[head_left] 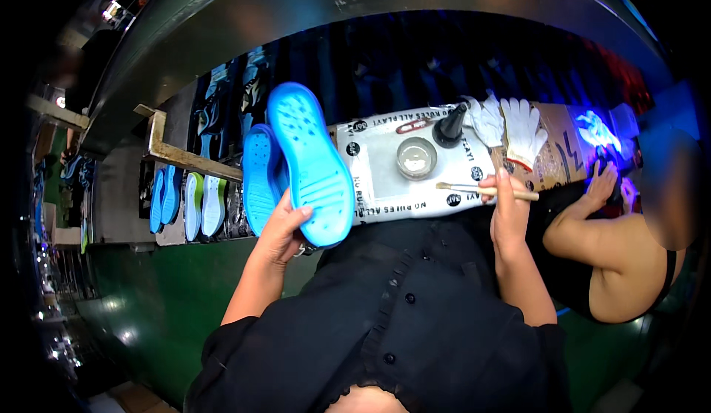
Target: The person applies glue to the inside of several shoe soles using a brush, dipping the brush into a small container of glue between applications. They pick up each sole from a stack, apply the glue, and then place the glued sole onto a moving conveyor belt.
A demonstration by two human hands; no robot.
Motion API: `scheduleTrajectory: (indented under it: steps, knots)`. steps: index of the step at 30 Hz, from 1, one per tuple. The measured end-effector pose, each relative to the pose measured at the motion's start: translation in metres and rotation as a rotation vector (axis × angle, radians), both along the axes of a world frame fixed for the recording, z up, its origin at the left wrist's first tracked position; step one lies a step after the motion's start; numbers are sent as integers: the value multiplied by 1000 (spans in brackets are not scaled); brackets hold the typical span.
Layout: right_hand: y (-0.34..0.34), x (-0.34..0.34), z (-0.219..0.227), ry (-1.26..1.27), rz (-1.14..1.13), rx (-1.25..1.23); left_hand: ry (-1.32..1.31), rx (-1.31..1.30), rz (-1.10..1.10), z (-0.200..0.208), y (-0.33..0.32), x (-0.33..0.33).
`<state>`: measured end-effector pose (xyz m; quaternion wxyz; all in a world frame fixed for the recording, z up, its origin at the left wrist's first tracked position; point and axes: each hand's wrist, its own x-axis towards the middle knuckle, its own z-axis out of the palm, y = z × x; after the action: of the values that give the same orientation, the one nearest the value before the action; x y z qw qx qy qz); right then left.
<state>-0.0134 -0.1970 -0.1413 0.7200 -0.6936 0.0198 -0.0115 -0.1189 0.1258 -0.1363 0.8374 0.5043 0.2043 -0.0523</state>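
My left hand [278,234] is closed on the heel end of a bright blue shoe sole [317,165], its thumb pressed on the ridged face. The sole is raised and nearly upright, toe end away from me. Partly behind it is a second blue sole [259,169]; whether my hand also grips that one I cannot tell. In my right hand [509,213] is a paintbrush [485,189] with a pale wooden handle, bristles pointing left. The bristles are just above a white printed package [400,203]. On this package stand a small clear bowl [417,158] and a black nozzle bottle [449,127].
White gloves [522,126] lie right of the bottle, on cardboard [559,146]. Blue soles [164,198] and green-edged soles [204,204] lie at left by a wooden bar [189,156]. At right, a co-worker's hands [603,183] are near a violet-lit item. A metal beam [370,0] spans the top.
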Motion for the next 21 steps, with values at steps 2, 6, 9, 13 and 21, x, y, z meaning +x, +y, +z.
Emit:
scheduleTrajectory:
  steps: [2,6,9,13,21]
  knots:
    - [7,1,12,-62,46,53,-59,132,-143,10,-12,8]
    - [20,-1,39,-327,194,-48,-331,469,35,3,-45,28]
    - [32,-7,57,-537,262,-188,-391,598,76,4,-58,34]
    - [38,-13,59,-748,373,-349,-447,618,94,6,-69,37]
    - [45,-14,50,-816,357,-518,-614,855,132,5,-69,39]
